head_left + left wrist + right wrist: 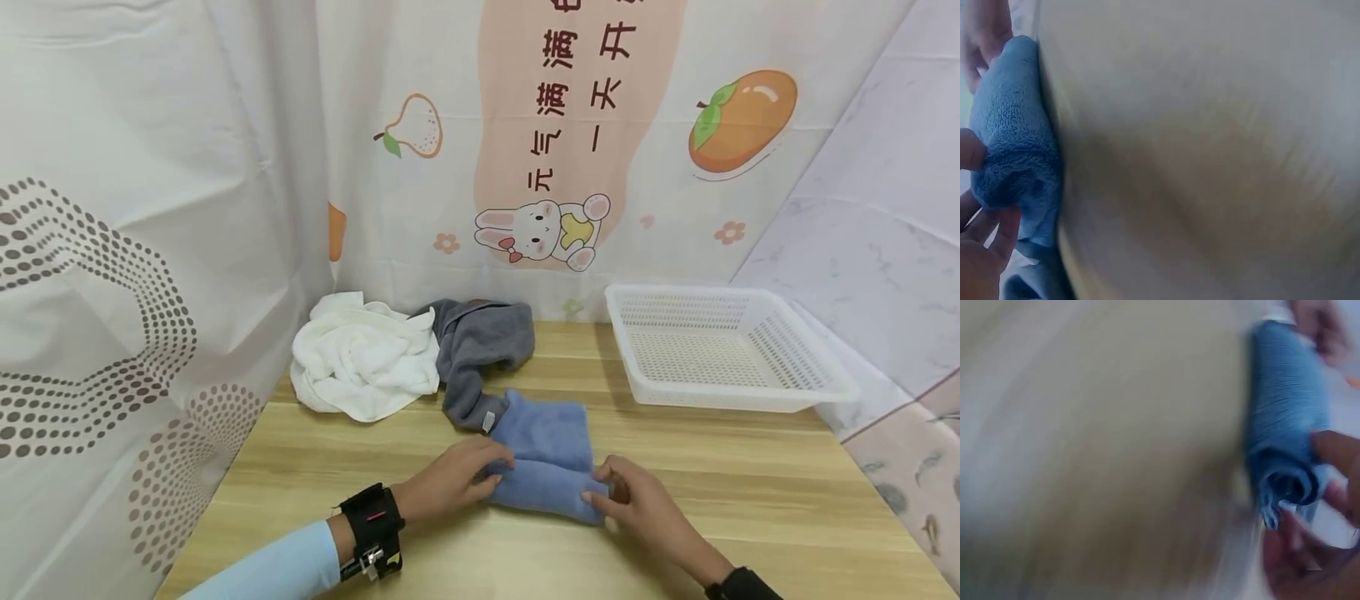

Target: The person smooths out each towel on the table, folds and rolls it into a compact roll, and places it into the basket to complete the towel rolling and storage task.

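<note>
A blue towel (547, 487) lies on the table, its near part rolled into a thick tube and its far part flat. My left hand (457, 479) grips the left end of the roll, thumb on the near side and fingers over the top. At the right end, my right hand (637, 504) pinches the roll between thumb and fingers. In the right wrist view the coiled layers of the towel (1288, 425) show at that end, beside the right fingers (1335, 450). The left wrist view has the left thumb (969, 150) against the towel (1013, 125).
A crumpled white towel (363, 358) and a bunched grey towel (487, 342) lie at the back left; the grey one reaches the blue towel's far left corner. At the back right stands a white plastic basket (738, 396). Printed curtains (420, 217) hang behind and beside the table.
</note>
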Tool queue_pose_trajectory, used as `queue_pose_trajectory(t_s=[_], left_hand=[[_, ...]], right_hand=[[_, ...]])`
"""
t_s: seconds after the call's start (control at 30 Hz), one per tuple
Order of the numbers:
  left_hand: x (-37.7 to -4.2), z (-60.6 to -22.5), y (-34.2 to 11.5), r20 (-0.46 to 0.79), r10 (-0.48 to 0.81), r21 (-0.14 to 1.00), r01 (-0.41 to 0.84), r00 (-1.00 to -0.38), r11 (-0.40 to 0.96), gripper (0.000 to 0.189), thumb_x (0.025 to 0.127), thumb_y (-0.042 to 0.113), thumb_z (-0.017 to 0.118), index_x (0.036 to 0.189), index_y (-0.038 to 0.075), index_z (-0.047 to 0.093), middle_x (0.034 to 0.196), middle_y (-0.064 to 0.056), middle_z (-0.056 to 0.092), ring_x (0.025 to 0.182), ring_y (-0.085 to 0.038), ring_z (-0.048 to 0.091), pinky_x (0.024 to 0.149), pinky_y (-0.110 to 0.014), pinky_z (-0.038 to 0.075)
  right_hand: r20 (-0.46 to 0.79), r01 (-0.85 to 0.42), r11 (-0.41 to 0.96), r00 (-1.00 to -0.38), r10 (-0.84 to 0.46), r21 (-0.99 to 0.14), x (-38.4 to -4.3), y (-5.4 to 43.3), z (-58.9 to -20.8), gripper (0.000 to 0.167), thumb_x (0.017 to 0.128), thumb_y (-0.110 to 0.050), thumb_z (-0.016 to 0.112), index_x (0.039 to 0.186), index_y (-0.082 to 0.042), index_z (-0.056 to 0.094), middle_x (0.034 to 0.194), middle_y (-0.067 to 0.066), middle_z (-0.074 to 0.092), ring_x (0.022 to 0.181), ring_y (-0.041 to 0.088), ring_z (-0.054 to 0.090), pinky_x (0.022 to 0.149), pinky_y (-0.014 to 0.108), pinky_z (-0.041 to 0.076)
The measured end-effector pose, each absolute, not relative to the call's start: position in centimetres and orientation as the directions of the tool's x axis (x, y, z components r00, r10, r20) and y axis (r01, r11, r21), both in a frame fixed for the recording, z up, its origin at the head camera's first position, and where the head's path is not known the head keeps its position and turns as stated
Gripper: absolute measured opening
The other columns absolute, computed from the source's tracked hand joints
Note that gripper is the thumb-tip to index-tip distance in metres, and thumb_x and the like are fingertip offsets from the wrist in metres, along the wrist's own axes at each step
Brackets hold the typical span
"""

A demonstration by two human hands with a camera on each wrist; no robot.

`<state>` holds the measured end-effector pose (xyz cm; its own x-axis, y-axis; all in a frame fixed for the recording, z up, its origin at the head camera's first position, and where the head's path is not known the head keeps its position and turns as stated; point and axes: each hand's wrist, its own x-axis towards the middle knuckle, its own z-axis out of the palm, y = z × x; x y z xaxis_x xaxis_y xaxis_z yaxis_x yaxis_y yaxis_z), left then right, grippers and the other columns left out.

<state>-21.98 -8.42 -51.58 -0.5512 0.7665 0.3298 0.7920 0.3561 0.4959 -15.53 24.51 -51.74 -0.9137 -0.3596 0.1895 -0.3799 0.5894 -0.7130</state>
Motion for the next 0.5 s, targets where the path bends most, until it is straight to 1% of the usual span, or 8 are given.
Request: queue_pose_trajectory(t_s=[0.03, 0.1, 0.13, 0.2, 0.3, 0.4, 0.47, 0.5], left_hand=[[-21.9, -51.7, -8.4, 0.333, 0.768, 0.501, 0.793, -0.547, 0.347, 0.021, 0.102, 0.014, 0.064, 0.121, 0.02, 0.064, 0.117, 0.009, 0.063, 0.104, -0.004, 0.056, 0.089, -0.021, 0.049], [-21.8, -51.9, -8.4, 0.321, 0.767, 0.539, 0.773, -0.556, 0.335, 0.024, 0.103, 0.013, 0.061, 0.124, 0.022, 0.063, 0.116, 0.011, 0.062, 0.101, -0.003, 0.056, 0.088, -0.021, 0.049], [-21.8, -51.9, -8.4, 0.307, 0.763, 0.563, 0.755, -0.569, 0.336, 0.024, 0.103, 0.012, 0.06, 0.125, 0.023, 0.063, 0.114, 0.012, 0.062, 0.099, -0.002, 0.056, 0.086, -0.021, 0.049], [-21.9, -52.0, -8.4, 0.278, 0.752, 0.611, 0.714, -0.598, 0.342, 0.026, 0.103, 0.011, 0.058, 0.125, 0.025, 0.064, 0.11, 0.013, 0.062, 0.093, -0.002, 0.055, 0.083, -0.022, 0.049], [-22.3, -51.9, -8.3, 0.235, 0.724, 0.687, 0.638, -0.649, 0.349, 0.028, 0.102, 0.01, 0.059, 0.122, 0.027, 0.067, 0.1, 0.014, 0.062, 0.082, -0.002, 0.054, 0.075, -0.021, 0.049], [-22.5, -51.8, -8.3, 0.231, 0.695, 0.727, 0.596, -0.681, 0.342, 0.025, 0.098, 0.009, 0.065, 0.116, 0.025, 0.073, 0.095, 0.013, 0.066, 0.074, -0.002, 0.053, 0.068, -0.02, 0.047], [-22.5, -51.8, -8.2, 0.28, 0.702, 0.682, 0.65, -0.655, 0.335, 0.023, 0.096, 0.008, 0.069, 0.114, 0.02, 0.077, 0.099, 0.01, 0.07, 0.082, -0.002, 0.059, 0.075, -0.019, 0.05], [-22.4, -51.9, -8.2, 0.316, 0.716, 0.625, 0.704, -0.623, 0.336, 0.022, 0.096, 0.008, 0.07, 0.115, 0.017, 0.078, 0.105, 0.007, 0.071, 0.089, -0.004, 0.061, 0.081, -0.021, 0.051]], right_hand=[[0.299, -0.485, 0.644, -0.874, -0.382, -0.593, -15.3, 24.3, -51.9, 0.029, 0.084, -0.019, 0.086, 0.102, -0.016, 0.063, 0.096, 0.003, 0.062, 0.081, 0.013, 0.059, 0.064, 0.028, 0.052], [0.473, -0.626, 0.694, -0.761, -0.444, -0.356, -15.0, 24.0, -52.0, 0.033, 0.079, -0.015, 0.09, 0.102, -0.016, 0.067, 0.111, 0.006, 0.065, 0.096, 0.018, 0.063, 0.075, 0.033, 0.055], [0.52, -0.665, 0.698, -0.709, -0.476, -0.266, -14.8, 23.8, -52.0, 0.035, 0.077, -0.017, 0.091, 0.104, -0.015, 0.069, 0.119, 0.007, 0.064, 0.103, 0.021, 0.063, 0.081, 0.034, 0.055], [0.539, -0.702, 0.694, -0.652, -0.534, -0.162, -14.6, 23.6, -51.9, 0.042, 0.078, -0.027, 0.091, 0.111, -0.011, 0.07, 0.123, 0.006, 0.065, 0.109, 0.021, 0.062, 0.087, 0.034, 0.053], [0.522, -0.722, 0.683, -0.626, -0.579, -0.107, -14.4, 23.5, -51.7, 0.06, 0.074, -0.037, 0.092, 0.118, -0.003, 0.07, 0.123, 0.004, 0.065, 0.109, 0.019, 0.062, 0.092, 0.034, 0.05], [0.496, -0.71, 0.698, -0.642, -0.584, -0.097, -14.3, 23.4, -51.7, 0.065, 0.07, -0.03, 0.095, 0.121, -0.001, 0.067, 0.122, 0.005, 0.065, 0.109, 0.02, 0.062, 0.092, 0.036, 0.051], [0.475, -0.69, 0.712, -0.673, -0.567, -0.128, -14.3, 23.5, -51.8, 0.058, 0.07, -0.018, 0.093, 0.119, -0.002, 0.066, 0.118, 0.005, 0.066, 0.106, 0.019, 0.064, 0.089, 0.036, 0.054], [0.459, -0.676, 0.721, -0.695, -0.553, -0.156, -14.3, 23.7, -51.8, 0.054, 0.071, -0.014, 0.091, 0.119, -0.004, 0.066, 0.115, 0.004, 0.066, 0.104, 0.018, 0.064, 0.087, 0.035, 0.055]])
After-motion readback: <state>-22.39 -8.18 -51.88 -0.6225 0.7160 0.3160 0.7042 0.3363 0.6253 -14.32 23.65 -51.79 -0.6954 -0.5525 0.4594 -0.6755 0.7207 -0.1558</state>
